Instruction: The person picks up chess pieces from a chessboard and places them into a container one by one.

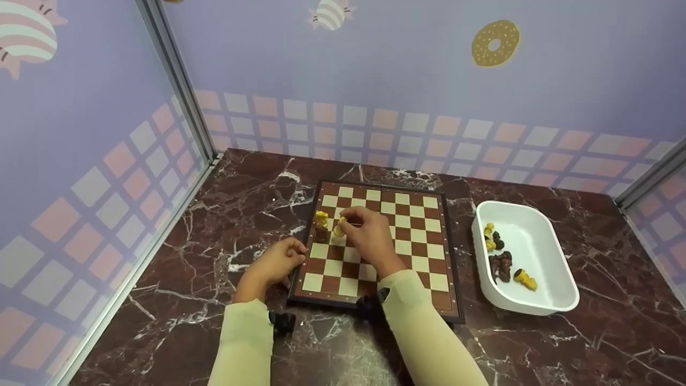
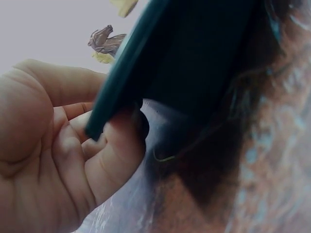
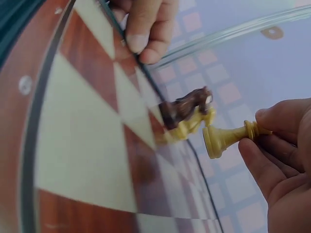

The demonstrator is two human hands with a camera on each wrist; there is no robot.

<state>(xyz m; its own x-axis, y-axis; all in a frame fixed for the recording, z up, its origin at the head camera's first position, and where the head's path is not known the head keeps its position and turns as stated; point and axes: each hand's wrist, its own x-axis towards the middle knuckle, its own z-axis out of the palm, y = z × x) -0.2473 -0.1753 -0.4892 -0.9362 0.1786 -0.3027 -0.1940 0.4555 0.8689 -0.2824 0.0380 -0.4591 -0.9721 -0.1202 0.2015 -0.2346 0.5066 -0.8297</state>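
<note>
While L grip [image 1: 277,261] holds board [image 1: 343,268], R grip [image 1: 371,234] pinches yellow pc [image 3: 224,140] (midair).

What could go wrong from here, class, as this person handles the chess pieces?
The right hand pinches the yellow chess piece near its top, so it might slip or land crooked.

The brown horse piece and the standing yellow piece are close to that hand and could be knocked over.

The left hand grips the edge of the chessboard; a tug or lift there might topple those standing pieces.
</note>
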